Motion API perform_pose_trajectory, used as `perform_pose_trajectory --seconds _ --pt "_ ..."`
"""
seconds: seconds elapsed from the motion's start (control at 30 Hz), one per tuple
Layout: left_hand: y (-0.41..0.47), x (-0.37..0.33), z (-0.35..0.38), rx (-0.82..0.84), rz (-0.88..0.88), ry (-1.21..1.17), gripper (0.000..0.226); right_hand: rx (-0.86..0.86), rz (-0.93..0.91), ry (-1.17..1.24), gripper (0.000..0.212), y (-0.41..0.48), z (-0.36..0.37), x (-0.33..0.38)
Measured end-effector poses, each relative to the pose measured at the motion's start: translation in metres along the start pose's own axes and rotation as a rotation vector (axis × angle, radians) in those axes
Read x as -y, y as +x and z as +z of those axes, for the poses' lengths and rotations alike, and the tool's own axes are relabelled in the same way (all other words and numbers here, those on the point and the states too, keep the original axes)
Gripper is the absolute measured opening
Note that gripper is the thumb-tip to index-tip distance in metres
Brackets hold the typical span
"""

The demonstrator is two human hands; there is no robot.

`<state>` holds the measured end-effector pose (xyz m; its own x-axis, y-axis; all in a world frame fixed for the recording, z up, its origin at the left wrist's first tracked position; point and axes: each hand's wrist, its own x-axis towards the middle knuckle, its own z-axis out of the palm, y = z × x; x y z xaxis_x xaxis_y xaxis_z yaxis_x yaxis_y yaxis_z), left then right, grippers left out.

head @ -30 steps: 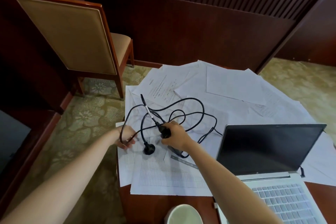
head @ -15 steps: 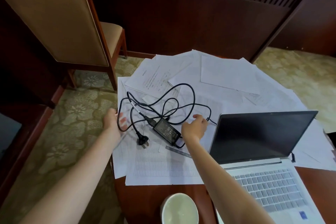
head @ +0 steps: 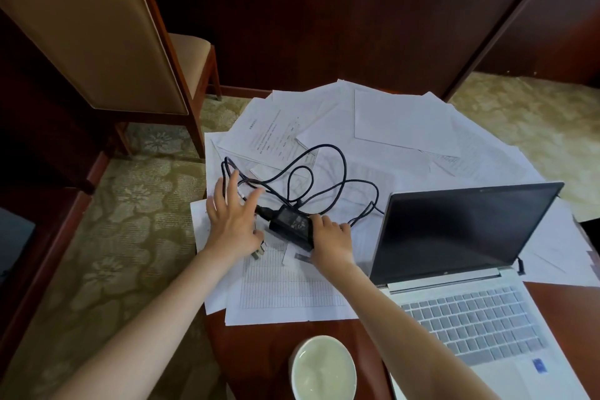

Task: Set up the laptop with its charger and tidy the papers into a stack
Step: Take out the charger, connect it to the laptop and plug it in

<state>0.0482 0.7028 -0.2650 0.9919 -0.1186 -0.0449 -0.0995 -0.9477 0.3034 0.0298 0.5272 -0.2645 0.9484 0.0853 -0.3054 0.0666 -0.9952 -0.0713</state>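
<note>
A black charger brick (head: 289,224) lies on scattered white papers (head: 399,120) that cover the table's far side. Its black cable (head: 328,148) loops loosely behind it. My right hand (head: 331,237) is curled around the brick's near right end. My left hand (head: 232,224) lies flat with fingers spread over the cable to the left of the brick, and the wall plug (head: 258,254) pokes out under its palm. An open white laptop (head: 461,230) with a dark screen stands to the right, with no cable seen going into it.
A white cup (head: 321,367) sits at the near edge of the round wooden table (head: 259,354). A padded wooden chair (head: 91,42) stands at the left on patterned carpet. Dark wood panelling runs behind the table.
The charger went from lifted to lying on the papers. My right hand moved from the cable back onto the brick's end. My left hand slid right, over the cable and plug.
</note>
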Motion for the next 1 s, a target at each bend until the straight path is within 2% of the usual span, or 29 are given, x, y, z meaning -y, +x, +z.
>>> perform_pose_trajectory --seconds 0.1,0.17,0.27,0.4,0.5,0.57,0.63,0.7,0.83,0.87,1.0 --pt "-0.002 0.003 0.005 0.074 0.075 -0.03 0.078 -0.077 0.036 0.168 0.036 0.001 -0.015 0.001" --pt "0.003 -0.001 0.003 0.066 0.084 -0.084 0.084 -0.095 0.089 0.335 0.034 0.004 -0.029 0.003" --pt "0.017 -0.01 -0.005 -0.036 0.074 -0.126 0.083 -0.11 0.208 0.686 0.042 0.01 -0.051 0.002" --pt "0.035 -0.012 -0.016 -0.213 0.107 -0.109 0.071 -0.236 0.282 1.127 0.041 0.02 -0.076 0.002" --pt "0.043 -0.006 -0.022 -0.373 0.26 0.012 0.061 -0.264 0.208 1.246 0.04 0.029 -0.088 -0.003" --pt "0.045 -0.003 -0.03 -0.41 0.32 -0.004 0.054 -0.222 0.169 1.283 0.037 0.032 -0.098 -0.011" --pt "0.045 -0.005 -0.04 -0.302 0.215 -0.138 0.048 -0.174 0.193 1.266 0.045 0.036 -0.104 -0.02" --pt "0.048 -0.006 -0.042 -0.144 0.053 -0.265 0.045 -0.165 0.281 1.075 0.053 0.038 -0.102 -0.027" --pt "0.052 -0.003 -0.044 -0.103 -0.035 -0.383 0.044 0.075 0.251 0.315 0.054 0.031 -0.082 -0.025" --pt "0.054 -0.002 -0.046 -0.091 -0.04 -0.385 0.042 0.096 0.235 0.188 0.05 0.03 -0.079 -0.025" --pt "0.059 0.003 -0.061 -0.081 -0.069 -0.394 0.042 -0.055 0.234 0.132 0.027 0.032 -0.086 -0.033"
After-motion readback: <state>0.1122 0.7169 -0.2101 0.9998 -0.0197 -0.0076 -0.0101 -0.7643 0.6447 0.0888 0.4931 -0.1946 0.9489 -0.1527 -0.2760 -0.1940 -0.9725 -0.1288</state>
